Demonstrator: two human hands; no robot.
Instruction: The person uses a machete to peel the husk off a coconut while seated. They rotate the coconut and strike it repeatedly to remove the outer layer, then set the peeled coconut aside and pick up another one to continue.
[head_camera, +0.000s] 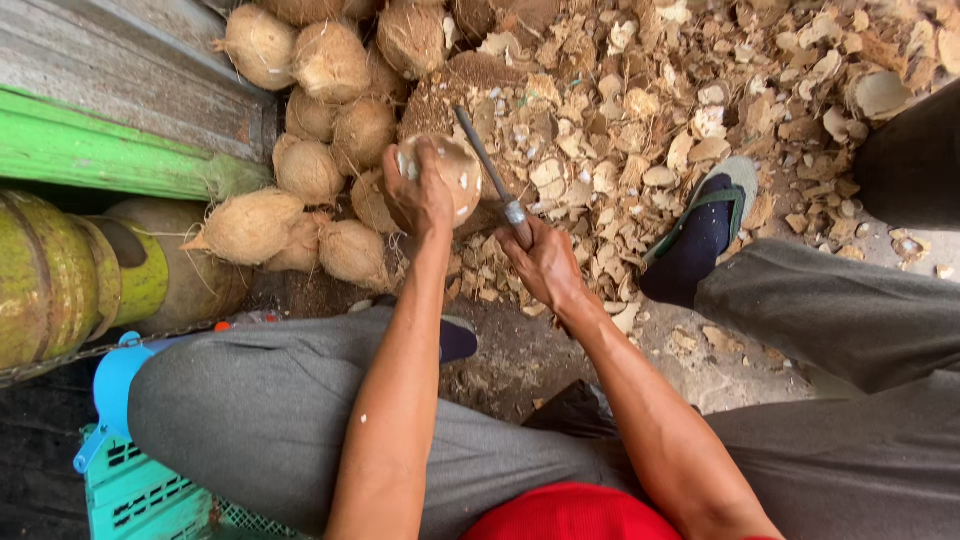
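Upper centre of the frame: left hand (418, 195) clasped over the top of a round, partly peeled coconut with pale flesh showing through brown skin (450, 172), fingers curled around its near side. Right hand (545, 262) clenched on the handle of a long, narrow metal blade (485, 165); the blade slants up and left, its edge lying against the coconut's right side.

Behind and to the left, a heap of rough, fibrous tan husked coconuts (310, 120), rounded, some with pointed tufts. Right of centre, the ground is thick with flat, curled brown-and-cream shell shavings (640, 130).

Person sits in smooth grey trousers (270, 400); one foot in a dark sock and green-strapped sandal (700, 235) rests among the chips.

Lower left corner: teal plastic lattice crate (130, 490), contents not visible. Left edge: yellow-green dented metal cylinder (50, 275). Upper left: weathered grey plank with a green painted edge (100, 140).
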